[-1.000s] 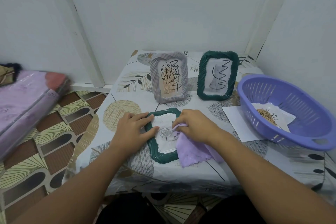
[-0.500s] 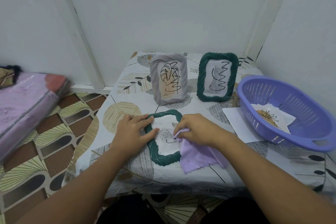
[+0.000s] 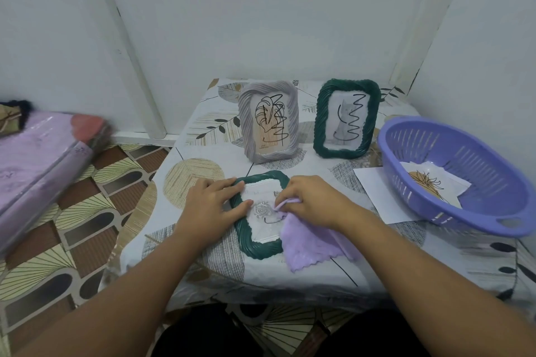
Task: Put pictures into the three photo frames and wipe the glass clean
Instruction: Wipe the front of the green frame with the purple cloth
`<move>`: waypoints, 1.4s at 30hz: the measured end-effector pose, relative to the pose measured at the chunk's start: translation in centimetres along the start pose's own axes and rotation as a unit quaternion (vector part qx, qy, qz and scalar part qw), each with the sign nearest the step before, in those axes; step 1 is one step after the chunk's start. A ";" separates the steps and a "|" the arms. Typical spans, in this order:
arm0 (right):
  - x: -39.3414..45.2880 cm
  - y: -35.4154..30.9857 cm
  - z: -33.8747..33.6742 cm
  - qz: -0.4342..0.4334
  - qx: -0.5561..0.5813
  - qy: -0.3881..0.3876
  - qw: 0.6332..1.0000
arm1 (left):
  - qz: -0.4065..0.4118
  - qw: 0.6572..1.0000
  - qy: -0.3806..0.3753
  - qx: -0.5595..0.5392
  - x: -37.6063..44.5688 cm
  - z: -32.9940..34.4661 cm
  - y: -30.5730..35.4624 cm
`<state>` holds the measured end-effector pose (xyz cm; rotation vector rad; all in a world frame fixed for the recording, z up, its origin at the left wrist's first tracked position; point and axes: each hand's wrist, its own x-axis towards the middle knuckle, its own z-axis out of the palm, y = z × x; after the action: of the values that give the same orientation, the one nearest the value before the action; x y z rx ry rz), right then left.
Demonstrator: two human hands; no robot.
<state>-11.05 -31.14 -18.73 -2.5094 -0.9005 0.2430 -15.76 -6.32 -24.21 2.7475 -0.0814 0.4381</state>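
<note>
A dark green frame (image 3: 255, 249) lies flat on the table near its front, with a rose picture under its glass. My left hand (image 3: 211, 203) rests flat on the frame's left edge, fingers straight. My right hand (image 3: 310, 200) grips a lilac cloth (image 3: 307, 243) and presses it on the right part of the glass. At the back a grey frame (image 3: 268, 122) and a second green frame (image 3: 346, 117) stand upright, each with a line drawing inside.
A purple basket (image 3: 475, 209) with printed pictures in it sits at the right on a white sheet (image 3: 377, 191). Walls close in behind and to the right. A pink wrapped bundle (image 3: 40, 159) lies on the patterned floor at left.
My right hand has slid the cloth a little down and back across the glass. The left hand stays on the frame's left edge.
</note>
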 end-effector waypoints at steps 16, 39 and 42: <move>-0.2 0.2 -0.4 0.002 0.017 -0.041 0.999 | -0.005 1.000 -0.005 0.001 0.0 0.1 -0.1; -0.4 -0.2 -0.6 0.016 -0.009 -0.014 1.000 | -0.018 1.000 -0.020 -0.002 0.1 0.0 -0.1; -0.2 -0.7 0.2 0.023 -0.045 0.009 0.999 | -0.018 1.000 -0.021 0.002 0.0 0.0 0.0</move>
<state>-11.65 -30.76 -18.54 -2.6129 -0.8646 0.1996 -15.71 -6.28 -24.20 2.7584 -0.0405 0.3710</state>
